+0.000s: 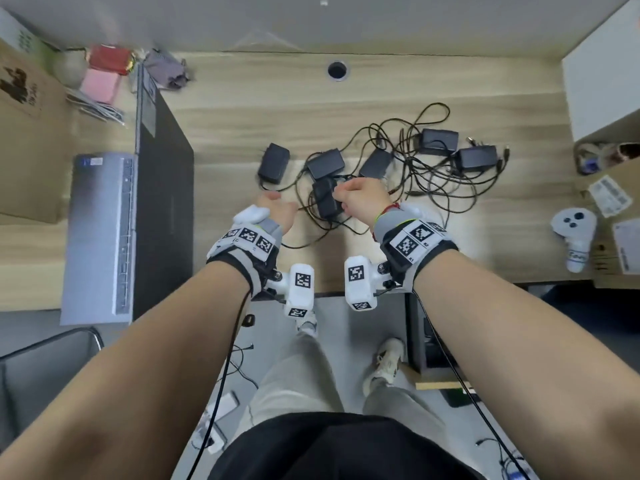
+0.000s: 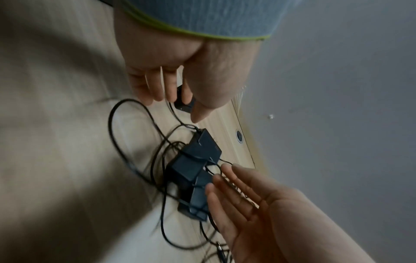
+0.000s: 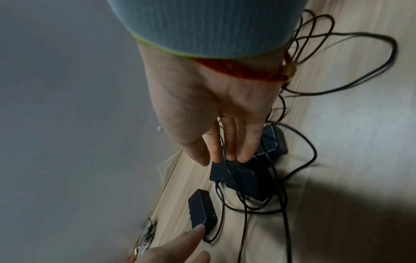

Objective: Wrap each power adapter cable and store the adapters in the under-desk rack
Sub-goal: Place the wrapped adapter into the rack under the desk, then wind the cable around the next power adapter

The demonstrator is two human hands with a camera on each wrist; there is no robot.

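Several black power adapters lie on the wooden desk (image 1: 242,109) in a tangle of black cables (image 1: 429,174). My right hand (image 1: 341,195) reaches over the nearest adapter (image 1: 325,202). In the right wrist view its straight fingertips (image 3: 244,156) touch that adapter (image 3: 245,179), and a cable runs between the fingers. My left hand (image 1: 273,197) hovers to the left of the pile with relaxed fingers and holds nothing. It hangs just short of the leftmost adapter (image 1: 273,162), also seen in the right wrist view (image 3: 202,210). From the left wrist, my left hand (image 2: 171,105) is above stacked adapters (image 2: 200,151).
A dark closed laptop (image 1: 162,202) and a silver one (image 1: 100,237) lie at the left, beside a cardboard box (image 1: 27,133). A white box (image 1: 606,81) and a white controller (image 1: 573,233) sit at the right. A dark unit (image 1: 427,341) stands under the desk's front edge.
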